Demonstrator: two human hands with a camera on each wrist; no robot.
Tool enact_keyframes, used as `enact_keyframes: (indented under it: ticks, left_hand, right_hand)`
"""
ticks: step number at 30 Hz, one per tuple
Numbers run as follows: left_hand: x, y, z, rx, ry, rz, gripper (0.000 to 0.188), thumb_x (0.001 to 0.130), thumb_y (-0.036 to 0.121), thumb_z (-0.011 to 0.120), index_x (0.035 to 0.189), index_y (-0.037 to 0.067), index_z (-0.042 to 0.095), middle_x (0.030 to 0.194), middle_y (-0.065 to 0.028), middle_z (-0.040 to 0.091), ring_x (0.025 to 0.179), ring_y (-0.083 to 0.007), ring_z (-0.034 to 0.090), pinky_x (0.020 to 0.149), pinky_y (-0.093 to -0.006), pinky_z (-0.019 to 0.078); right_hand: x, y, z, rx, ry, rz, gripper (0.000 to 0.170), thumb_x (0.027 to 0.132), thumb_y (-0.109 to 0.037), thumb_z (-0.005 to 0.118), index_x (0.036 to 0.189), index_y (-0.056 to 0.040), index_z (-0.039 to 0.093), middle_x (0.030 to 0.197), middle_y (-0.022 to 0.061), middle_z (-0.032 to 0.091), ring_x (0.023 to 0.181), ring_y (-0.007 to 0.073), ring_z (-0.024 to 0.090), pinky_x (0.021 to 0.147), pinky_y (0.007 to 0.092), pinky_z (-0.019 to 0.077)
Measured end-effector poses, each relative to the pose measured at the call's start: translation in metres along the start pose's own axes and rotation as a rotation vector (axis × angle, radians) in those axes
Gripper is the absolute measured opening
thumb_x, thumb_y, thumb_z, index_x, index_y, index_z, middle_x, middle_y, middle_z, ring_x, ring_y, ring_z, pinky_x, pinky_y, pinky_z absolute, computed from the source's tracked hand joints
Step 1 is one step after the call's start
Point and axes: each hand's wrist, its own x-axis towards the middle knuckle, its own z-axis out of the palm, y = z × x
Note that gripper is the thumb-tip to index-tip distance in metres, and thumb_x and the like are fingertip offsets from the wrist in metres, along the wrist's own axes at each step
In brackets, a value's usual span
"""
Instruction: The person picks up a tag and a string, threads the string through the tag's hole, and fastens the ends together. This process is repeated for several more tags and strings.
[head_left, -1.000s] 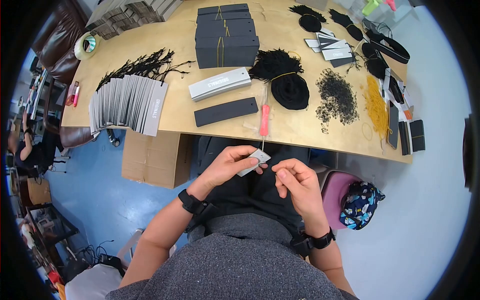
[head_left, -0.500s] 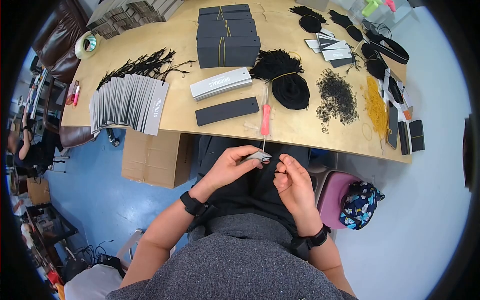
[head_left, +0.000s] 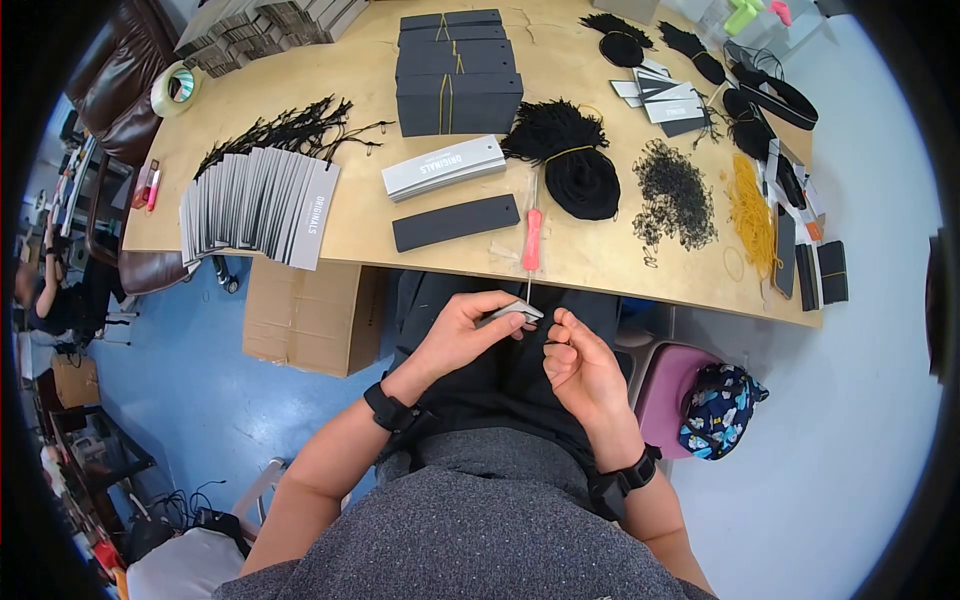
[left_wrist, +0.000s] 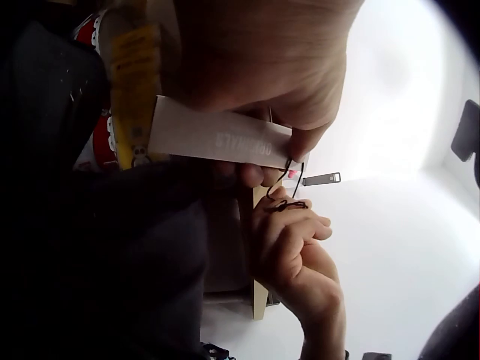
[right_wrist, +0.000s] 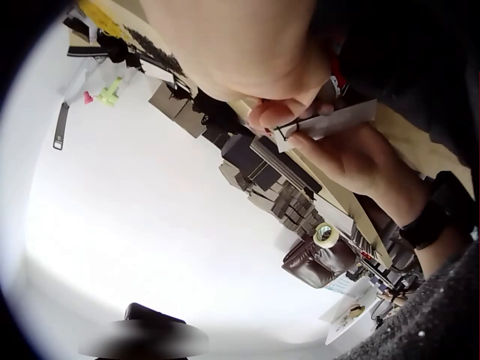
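Observation:
My left hand [head_left: 462, 328] grips a light grey hang tag [left_wrist: 202, 135] printed ORIGINALS, thumb on its holed end, over my lap just off the table's front edge. A thin black cord [left_wrist: 271, 187] hangs from that end in the left wrist view and runs to my right hand [head_left: 585, 368]. The right thumb and index finger pinch the cord, the other fingers curled. Right beside the tag's end, a thin metal shaft runs from a red-handled tool [head_left: 532, 240] lying at the table edge.
On the table [head_left: 350, 225] lie a stack of grey tags [head_left: 445, 168], a single black tag [head_left: 457, 222] and banded black tag bundles [head_left: 458, 105]. A fan of strung tags [head_left: 260, 205] lies left. Rightward are black cord bundles [head_left: 580, 180], small black loops [head_left: 675, 195] and yellow rubber bands [head_left: 748, 215].
My left hand has tilted the tag so it shows nearly edge-on in the head view. The right hand has turned, showing more of its palm and curled fingers, close to the tag's end.

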Motion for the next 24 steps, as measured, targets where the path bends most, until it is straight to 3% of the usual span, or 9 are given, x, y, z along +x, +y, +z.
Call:
enact_keyframes:
  ticks: [8,12,16,18,21,22,24]
  left_hand:
    - [0.003,0.001,-0.003,-0.018,-0.034,-0.044,0.016,0.097,0.008,0.063,0.106,-0.004,0.070,0.096,-0.0082,0.071,0.086,-0.0118,0.065,0.079,-0.0265,0.0532]
    - [0.001,0.002,-0.007,-0.016,-0.056,-0.005,0.018,0.096,0.008,0.063,0.108,-0.004,0.070,0.096,-0.0094,0.071,0.088,-0.0137,0.066,0.079,-0.0275,0.0533]
    - [-0.003,0.008,-0.014,0.193,-0.154,0.104,0.019,0.094,0.006,0.064,0.110,-0.003,0.070,0.096,-0.0101,0.071,0.088,-0.0149,0.067,0.080,-0.0273,0.0531]
    - [-0.010,0.017,-0.010,0.351,-0.188,0.268,0.021,0.091,0.004,0.067,0.110,-0.002,0.070,0.094,-0.0103,0.071,0.087,-0.0165,0.068,0.079,-0.0281,0.0526]
    - [-0.023,0.041,0.002,0.311,-0.141,0.134,0.020,0.088,0.004,0.069,0.108,-0.001,0.072,0.093,-0.0100,0.071,0.086,-0.0175,0.068,0.077,-0.0296,0.0523]
    - [-0.027,0.047,0.006,0.213,-0.078,0.033,0.019,0.088,0.005,0.070,0.106,0.001,0.073,0.092,-0.0100,0.071,0.084,-0.0189,0.068,0.074,-0.0308,0.0521]
    - [-0.028,0.050,0.004,0.273,-0.085,0.100,0.019,0.087,0.004,0.071,0.106,0.001,0.073,0.092,-0.0097,0.071,0.083,-0.0187,0.068,0.073,-0.0303,0.0520]
  right_hand:
    - [0.013,-0.006,-0.028,0.213,0.063,0.100,0.015,0.101,-0.014,0.058,0.112,-0.0034,0.058,0.081,-0.0004,0.058,0.064,0.0058,0.048,0.058,0.0187,0.0416]
    - [0.012,-0.004,-0.033,0.183,0.073,0.148,0.015,0.101,-0.014,0.058,0.112,-0.0031,0.058,0.081,-0.0008,0.057,0.064,0.0055,0.048,0.057,0.0184,0.0414]
    - [0.007,-0.004,-0.037,0.045,-0.055,0.327,0.016,0.101,-0.014,0.058,0.112,-0.0026,0.058,0.080,-0.0007,0.057,0.063,0.0049,0.046,0.056,0.0180,0.0400]
    - [0.000,-0.004,-0.030,-0.045,-0.073,0.400,0.019,0.101,-0.014,0.058,0.116,-0.0027,0.057,0.080,-0.0004,0.057,0.061,0.0049,0.044,0.054,0.0175,0.0387]
    - [-0.006,-0.002,-0.027,-0.164,-0.064,0.416,0.022,0.100,-0.014,0.058,0.119,-0.0031,0.057,0.080,-0.0005,0.057,0.060,0.0048,0.044,0.052,0.0179,0.0377]
    - [-0.009,-0.002,-0.023,-0.174,-0.071,0.418,0.022,0.100,-0.015,0.058,0.119,-0.0041,0.058,0.081,0.0005,0.058,0.062,0.0056,0.049,0.052,0.0181,0.0403]
    - [-0.015,-0.007,-0.008,-0.327,-0.089,0.405,0.025,0.101,-0.017,0.058,0.122,-0.0039,0.057,0.083,0.0014,0.059,0.065,0.0061,0.052,0.054,0.0190,0.0432]
